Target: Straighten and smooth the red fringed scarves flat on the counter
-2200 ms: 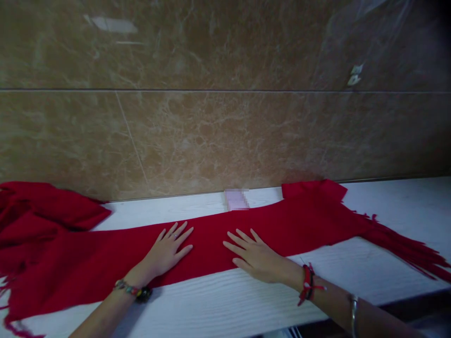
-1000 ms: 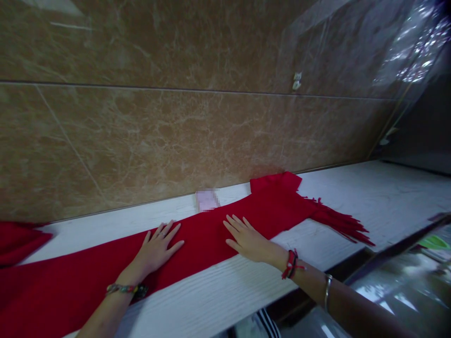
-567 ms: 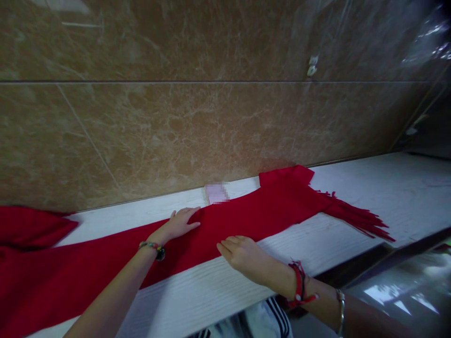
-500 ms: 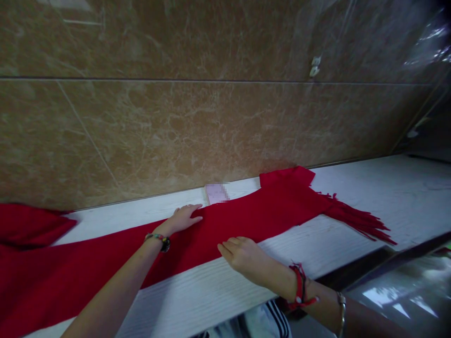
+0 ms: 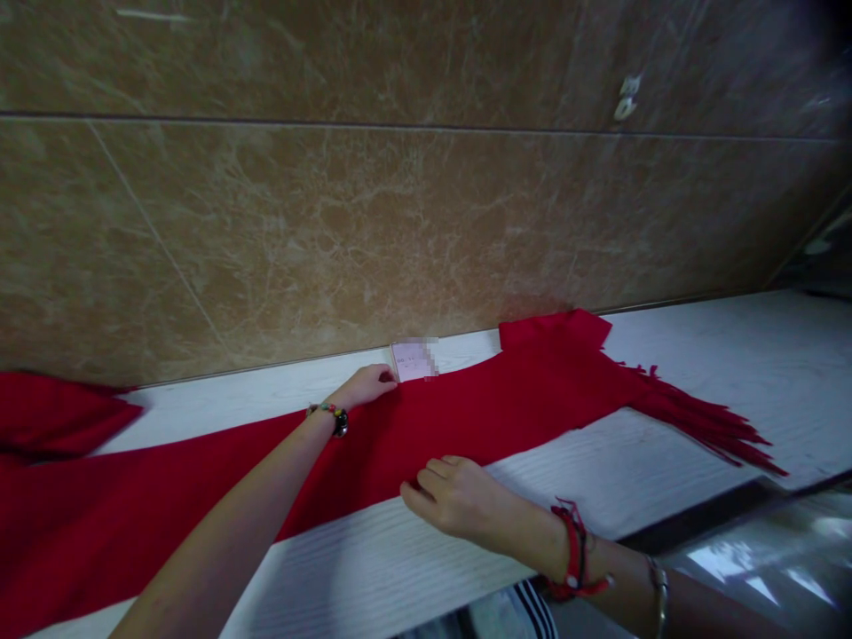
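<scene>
Red scarf (image 5: 466, 413) lies lengthwise along the white counter (image 5: 719, 355), fringe toward the right. Pink card (image 5: 413, 359) just past its far edge carries a few small printed characters, too blurred to read; its right side is pixelated. Left hand (image 5: 367, 384) is at the far edge beside the card, right hand (image 5: 459, 499) at the near edge. Fingers curled on both; can't tell if either pinches cloth.

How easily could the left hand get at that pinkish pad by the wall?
Probably yes, quite easily: the left hand is at the far edge of the red cloth, right beside the pinkish pad, and nothing appears to stand between them.
</scene>
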Demonstrator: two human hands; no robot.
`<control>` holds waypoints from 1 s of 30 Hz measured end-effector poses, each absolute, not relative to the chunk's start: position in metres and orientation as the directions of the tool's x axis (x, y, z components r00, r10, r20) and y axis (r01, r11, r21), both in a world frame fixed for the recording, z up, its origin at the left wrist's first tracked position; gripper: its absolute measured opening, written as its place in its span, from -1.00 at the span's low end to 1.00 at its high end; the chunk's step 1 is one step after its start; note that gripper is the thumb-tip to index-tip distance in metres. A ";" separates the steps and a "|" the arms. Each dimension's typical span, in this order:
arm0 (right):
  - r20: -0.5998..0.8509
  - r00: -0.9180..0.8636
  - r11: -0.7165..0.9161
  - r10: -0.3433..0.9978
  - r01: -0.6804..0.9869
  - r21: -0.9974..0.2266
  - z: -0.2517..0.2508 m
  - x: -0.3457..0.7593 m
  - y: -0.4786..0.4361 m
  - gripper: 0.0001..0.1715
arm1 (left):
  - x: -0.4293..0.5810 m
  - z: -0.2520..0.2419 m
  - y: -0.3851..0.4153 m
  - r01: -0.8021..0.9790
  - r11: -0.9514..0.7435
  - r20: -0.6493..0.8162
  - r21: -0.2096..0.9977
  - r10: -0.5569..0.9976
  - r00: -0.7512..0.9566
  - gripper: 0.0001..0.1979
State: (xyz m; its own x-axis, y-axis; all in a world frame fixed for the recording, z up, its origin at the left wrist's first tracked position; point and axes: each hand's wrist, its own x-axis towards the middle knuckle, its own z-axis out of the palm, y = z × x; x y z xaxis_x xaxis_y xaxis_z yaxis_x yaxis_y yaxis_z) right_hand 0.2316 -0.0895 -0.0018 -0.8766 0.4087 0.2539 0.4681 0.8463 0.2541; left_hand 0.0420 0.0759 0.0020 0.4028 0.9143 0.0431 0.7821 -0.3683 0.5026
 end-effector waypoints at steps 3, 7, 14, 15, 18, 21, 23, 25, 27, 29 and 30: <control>0.269 -0.873 0.842 0.406 0.472 0.260 0.000 0.234 -0.088 -0.80 | 0.042 0.000 0.076 0.774 -0.355 0.030 0.525 0.916 0.400 -0.77; 0.299 -0.860 0.835 0.413 0.489 0.255 -0.003 0.237 -0.085 -0.90 | 0.042 -0.001 0.076 0.771 -0.353 0.039 0.530 0.918 0.394 -0.81; 0.383 -0.806 0.783 0.451 0.564 0.264 -0.010 0.233 -0.086 -0.88 | 0.040 -0.001 0.080 0.746 -0.319 0.031 0.585 0.928 0.372 -0.84; 0.394 -0.798 0.777 0.456 0.573 0.260 -0.010 0.231 -0.086 -0.88 | 0.040 -0.001 0.080 0.736 -0.307 0.021 0.603 0.929 0.370 -0.84; 0.422 -0.763 0.754 0.490 0.614 0.234 -0.009 0.225 -0.085 -0.90 | 0.041 0.000 0.081 0.703 -0.266 -0.001 0.660 0.935 0.355 -0.82; 0.427 -0.721 0.714 0.546 0.667 0.213 -0.006 0.219 -0.085 -0.93 | 0.043 0.007 0.079 0.655 -0.230 -0.010 0.720 0.940 0.340 -0.78; 0.413 -0.706 0.694 0.575 0.689 0.211 -0.003 0.217 -0.086 -0.93 | 0.044 0.013 0.077 0.614 -0.207 -0.013 0.761 0.942 0.335 -0.75; 0.408 -0.690 0.676 0.598 0.708 0.205 0.001 0.220 -0.089 -0.91 | 0.047 0.021 0.076 0.568 -0.186 -0.010 0.802 0.946 0.324 -0.70; 0.442 -0.656 0.647 0.612 0.736 0.199 0.007 0.227 -0.090 -0.90 | 0.052 0.029 0.076 0.517 -0.166 -0.002 0.839 0.951 0.309 -0.65; 0.499 -0.618 0.610 0.607 0.765 0.205 0.013 0.239 -0.091 -0.91 | 0.062 0.040 0.077 0.464 -0.157 0.012 0.872 0.954 0.301 -0.60; 0.532 -0.598 0.588 0.599 0.780 0.214 0.017 0.247 -0.090 -0.91 | 0.069 0.046 0.078 0.436 -0.156 0.020 0.886 0.954 0.300 -0.60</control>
State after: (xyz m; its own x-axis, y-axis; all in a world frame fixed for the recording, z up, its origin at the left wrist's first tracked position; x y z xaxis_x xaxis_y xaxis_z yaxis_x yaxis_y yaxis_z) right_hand 0.2465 -0.0903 0.0174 -0.5981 0.5994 0.5321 0.7799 0.5881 0.2142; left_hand 0.0686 0.0779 0.0458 0.3002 0.9537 0.0198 0.4360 -0.1557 0.8864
